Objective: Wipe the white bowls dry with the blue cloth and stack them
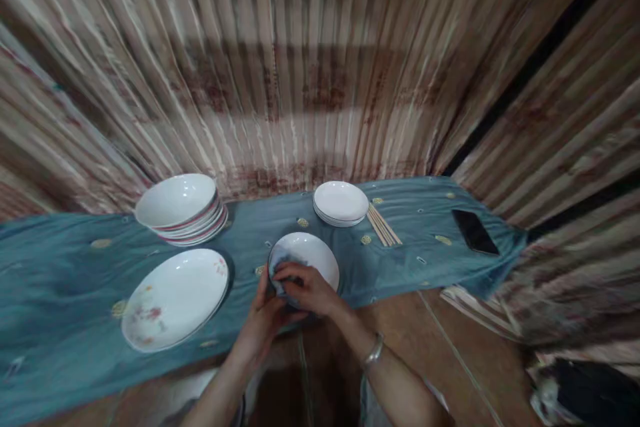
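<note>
A small white plate (320,255) is near the table's front edge, in front of me. My left hand (265,310) grips its near left rim, with the thumb up along the side and the fingers underneath. My right hand (311,290) is closed on a bluish-grey cloth (281,268) and presses it on the left part of the plate's face. Part of the cloth and the plate's near edge are hidden by my fingers. Whether the plate touches the table I cannot tell.
A stack of white bowls (180,201) stands back left, behind a large oval floral plate (175,300). Stacked small plates (341,201) and several chopsticks (384,225) lie behind and to the right. A black phone (475,232) is at the right end of the blue-green tablecloth (425,213).
</note>
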Demonstrator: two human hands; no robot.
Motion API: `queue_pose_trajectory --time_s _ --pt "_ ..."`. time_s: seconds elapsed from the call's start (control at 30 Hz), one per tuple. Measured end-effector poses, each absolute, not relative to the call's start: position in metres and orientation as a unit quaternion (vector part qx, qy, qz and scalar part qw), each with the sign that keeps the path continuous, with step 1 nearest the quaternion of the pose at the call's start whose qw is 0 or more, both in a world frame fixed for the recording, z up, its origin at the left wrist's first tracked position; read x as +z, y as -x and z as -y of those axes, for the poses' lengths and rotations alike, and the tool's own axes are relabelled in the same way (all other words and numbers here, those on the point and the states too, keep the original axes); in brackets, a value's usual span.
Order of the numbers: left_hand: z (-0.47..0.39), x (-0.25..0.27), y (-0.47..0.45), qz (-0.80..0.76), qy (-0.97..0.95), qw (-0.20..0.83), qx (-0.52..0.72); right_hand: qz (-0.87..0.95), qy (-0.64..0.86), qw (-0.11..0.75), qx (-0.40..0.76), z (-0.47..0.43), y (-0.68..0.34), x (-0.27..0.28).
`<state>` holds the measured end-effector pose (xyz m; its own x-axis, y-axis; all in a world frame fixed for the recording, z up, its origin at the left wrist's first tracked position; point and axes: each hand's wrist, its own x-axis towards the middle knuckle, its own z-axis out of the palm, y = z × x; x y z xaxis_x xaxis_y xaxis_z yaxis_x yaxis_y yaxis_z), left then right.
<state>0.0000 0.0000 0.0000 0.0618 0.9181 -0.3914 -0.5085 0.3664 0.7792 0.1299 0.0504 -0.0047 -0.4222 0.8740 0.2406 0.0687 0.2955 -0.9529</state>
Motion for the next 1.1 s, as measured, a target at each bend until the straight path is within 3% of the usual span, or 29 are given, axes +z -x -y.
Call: queue_pose_trajectory --time_s 0.37,0.63,0.83,1.1 --pt "-0.004 0.006 0.003 -0.440 -0.250 0.711 0.487 0.748 0.332 0.253 0.516 -0.043 -0.182 -0.011" --pt "-0.006 0.000 0.003 -0.429 -0.267 0.709 0.491 0.803 0.491 0.132 0.311 -0.047 -0.212 -0.004" --pt "-0.005 0.008 0.003 -0.427 -0.277 0.712 0.483 0.786 0.586 0.146 0.133 -0.052 -0.207 -0.014" --pt "-0.002 0.007 0.001 -0.451 -0.293 0.682 0.495 0.741 0.571 0.308 0.172 -0.064 -0.220 -0.026"
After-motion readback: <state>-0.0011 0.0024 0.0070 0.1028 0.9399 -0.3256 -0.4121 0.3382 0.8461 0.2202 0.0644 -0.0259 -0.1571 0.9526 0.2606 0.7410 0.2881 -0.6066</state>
